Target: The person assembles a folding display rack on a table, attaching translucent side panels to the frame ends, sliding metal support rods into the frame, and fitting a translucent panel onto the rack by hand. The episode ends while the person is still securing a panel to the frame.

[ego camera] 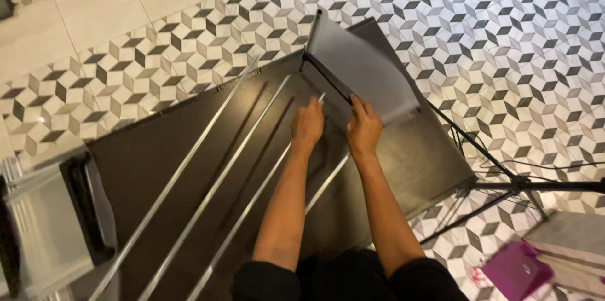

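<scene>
My right hand [363, 129] grips the near edge of a pale grey panel [362, 68], fingers curled over its dark lower rim, so the panel stands tilted up from the far edge of the dark sheet [157, 156] spread on the floor. My left hand [307, 124] lies just beside it, fingers bent down onto the sheet at the foot of the panel, next to the tip of a metal rod [265, 194]; whether it pinches anything or only presses I cannot tell, since my fingertips are turned away from me. I judge the left hand steadies the base while the right bears the panel's weight.

Three other long metal rods lie on the sheet, running side by side from its near left corner toward the panel, with the one by my left hand among them.

The sheet rests on patterned cube tiles [504, 42]. At its right edge stand the black legs of a stand [523, 184] with a thin cable; its top is cut off. A purple bag [513, 269] sits near the lower right. At the left edge something boxy, grey and black [50, 225], is blurred and partly out of view.
</scene>
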